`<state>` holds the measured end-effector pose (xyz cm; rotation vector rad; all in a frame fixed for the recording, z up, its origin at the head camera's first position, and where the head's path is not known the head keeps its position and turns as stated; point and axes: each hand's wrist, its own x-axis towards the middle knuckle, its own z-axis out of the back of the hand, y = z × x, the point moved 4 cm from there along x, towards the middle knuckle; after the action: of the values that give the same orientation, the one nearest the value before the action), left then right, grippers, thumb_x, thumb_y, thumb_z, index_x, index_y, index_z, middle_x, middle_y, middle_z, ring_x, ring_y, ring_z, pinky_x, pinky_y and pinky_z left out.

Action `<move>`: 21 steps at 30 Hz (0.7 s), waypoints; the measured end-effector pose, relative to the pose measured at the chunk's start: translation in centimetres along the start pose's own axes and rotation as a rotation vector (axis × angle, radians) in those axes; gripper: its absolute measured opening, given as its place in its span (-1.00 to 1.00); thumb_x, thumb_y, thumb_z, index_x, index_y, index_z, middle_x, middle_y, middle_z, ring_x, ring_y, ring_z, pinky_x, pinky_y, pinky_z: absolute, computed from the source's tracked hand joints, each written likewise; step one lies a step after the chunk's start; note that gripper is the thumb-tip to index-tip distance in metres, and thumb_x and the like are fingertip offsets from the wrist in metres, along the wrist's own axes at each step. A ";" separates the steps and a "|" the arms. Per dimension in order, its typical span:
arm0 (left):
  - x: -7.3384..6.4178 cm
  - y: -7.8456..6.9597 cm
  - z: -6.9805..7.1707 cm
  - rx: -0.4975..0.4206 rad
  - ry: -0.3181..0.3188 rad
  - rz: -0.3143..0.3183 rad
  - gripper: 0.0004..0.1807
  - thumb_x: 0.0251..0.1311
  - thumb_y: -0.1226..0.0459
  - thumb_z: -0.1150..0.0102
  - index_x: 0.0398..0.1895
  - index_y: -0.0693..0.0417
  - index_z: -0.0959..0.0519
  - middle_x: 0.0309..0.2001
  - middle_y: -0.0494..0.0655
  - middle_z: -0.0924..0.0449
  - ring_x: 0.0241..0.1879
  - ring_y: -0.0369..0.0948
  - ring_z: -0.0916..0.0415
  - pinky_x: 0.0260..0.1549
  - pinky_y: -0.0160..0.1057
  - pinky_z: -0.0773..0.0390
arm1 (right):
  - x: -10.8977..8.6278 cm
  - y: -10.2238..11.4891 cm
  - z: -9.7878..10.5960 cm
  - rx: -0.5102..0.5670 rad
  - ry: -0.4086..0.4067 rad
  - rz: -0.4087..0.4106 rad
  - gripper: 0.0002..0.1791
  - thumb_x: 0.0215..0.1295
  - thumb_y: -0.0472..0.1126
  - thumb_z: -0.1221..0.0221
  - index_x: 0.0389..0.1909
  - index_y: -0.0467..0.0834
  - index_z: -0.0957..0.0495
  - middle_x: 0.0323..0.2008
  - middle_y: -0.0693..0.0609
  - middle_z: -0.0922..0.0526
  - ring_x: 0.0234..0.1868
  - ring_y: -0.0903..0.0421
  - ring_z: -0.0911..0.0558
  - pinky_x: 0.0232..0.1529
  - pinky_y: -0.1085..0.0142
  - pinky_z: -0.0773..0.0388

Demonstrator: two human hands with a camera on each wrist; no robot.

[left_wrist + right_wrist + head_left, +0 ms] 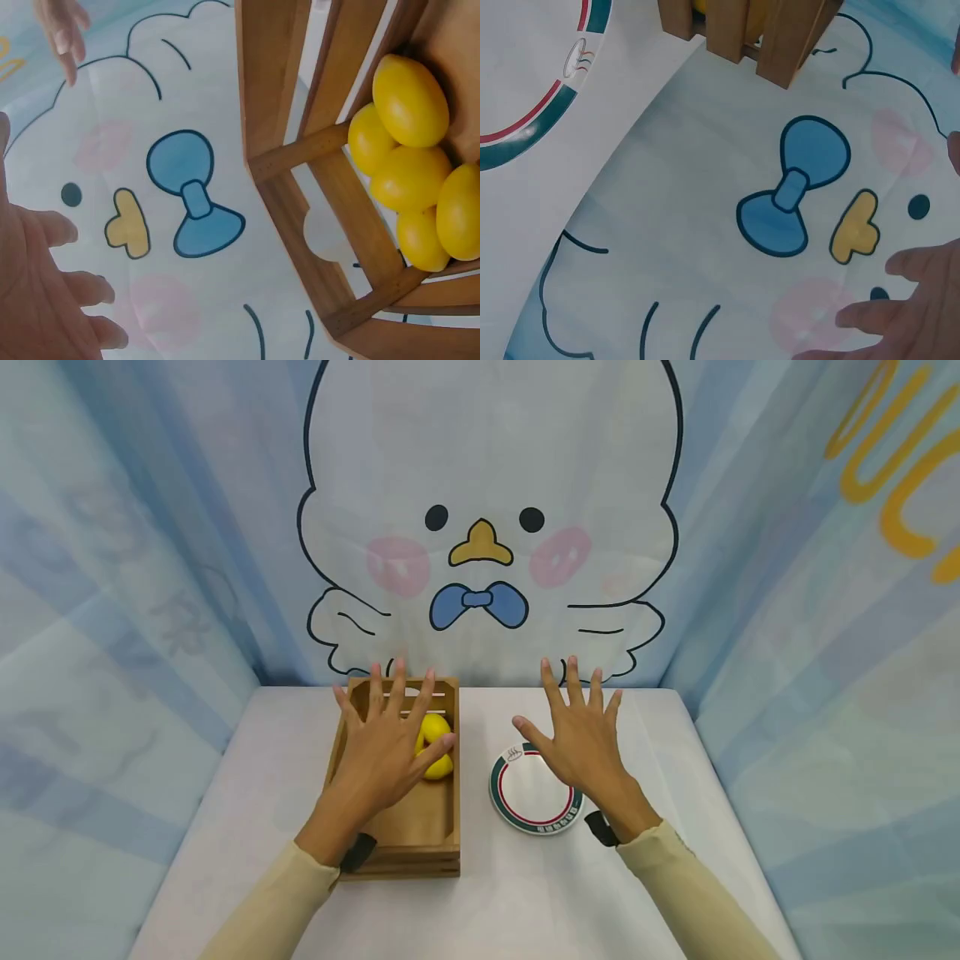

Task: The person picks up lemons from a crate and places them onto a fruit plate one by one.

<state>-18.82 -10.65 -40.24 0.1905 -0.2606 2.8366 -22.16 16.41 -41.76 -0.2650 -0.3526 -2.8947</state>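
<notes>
My left hand is spread above a slatted wooden crate, fingers straight and nothing held. Several yellow lemons lie together inside the crate toward its far end; in the head view the hand hides part of them. With fingers fanned out, my right hand hovers over the right part of a round plate and holds nothing. The plate has a white middle and a green and red rim. Fingers of the right hand also show at the lower right in the right wrist view.
A white-covered table carries the crate on the left and the plate right of it. Behind its far edge hangs a curtain with a cartoon bird, and blue curtains close off both sides. Each wrist wears a dark strap.
</notes>
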 end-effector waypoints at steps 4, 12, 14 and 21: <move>-1.2 0.7 0.2 -0.045 -0.061 0.001 -0.06 0.52 -0.39 0.20 0.78 -0.20 0.08 0.75 0.16 0.26 0.72 0.23 0.48 0.44 0.72 0.44 | -0.2 0.4 -0.2 0.034 -0.001 0.013 0.06 0.47 0.52 0.00 0.77 0.17 0.20 0.73 -0.24 0.12 0.67 -0.52 0.04 0.58 -0.56 0.14; -3.4 1.9 0.7 -0.191 -0.332 -0.032 -0.21 0.48 -0.19 -0.07 0.66 -0.08 -0.30 0.67 0.19 -0.15 0.68 0.23 -0.02 0.51 0.61 -0.02 | -0.4 1.3 -0.4 0.119 -0.027 0.064 0.02 0.50 0.47 -0.03 0.77 0.16 0.16 0.73 -0.20 0.04 0.67 -0.44 -0.08 0.65 -0.37 -0.03; -3.9 2.2 0.7 -0.214 -0.374 -0.034 -0.23 0.46 -0.17 -0.10 0.62 -0.05 -0.36 0.64 0.21 -0.23 0.64 0.24 -0.10 0.49 0.56 -0.13 | -0.6 1.4 -0.5 0.134 -0.029 0.070 0.02 0.50 0.46 -0.03 0.77 0.17 0.17 0.73 -0.18 0.03 0.67 -0.40 -0.11 0.65 -0.36 -0.07; -5.7 3.0 0.0 -0.290 -0.406 -0.001 -0.21 0.36 -0.11 -0.26 0.59 -0.02 -0.40 0.59 0.21 -0.32 0.58 0.25 -0.20 0.42 0.48 -0.21 | -0.6 1.7 -0.8 0.173 -0.065 0.101 0.02 0.50 0.43 -0.08 0.76 0.19 0.16 0.73 -0.13 -0.02 0.62 -0.33 -0.24 0.61 -0.31 -0.19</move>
<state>-14.31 -15.04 -41.61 0.6999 -0.7472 2.6922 -21.34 14.74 -42.28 -0.3381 -0.5801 -2.7406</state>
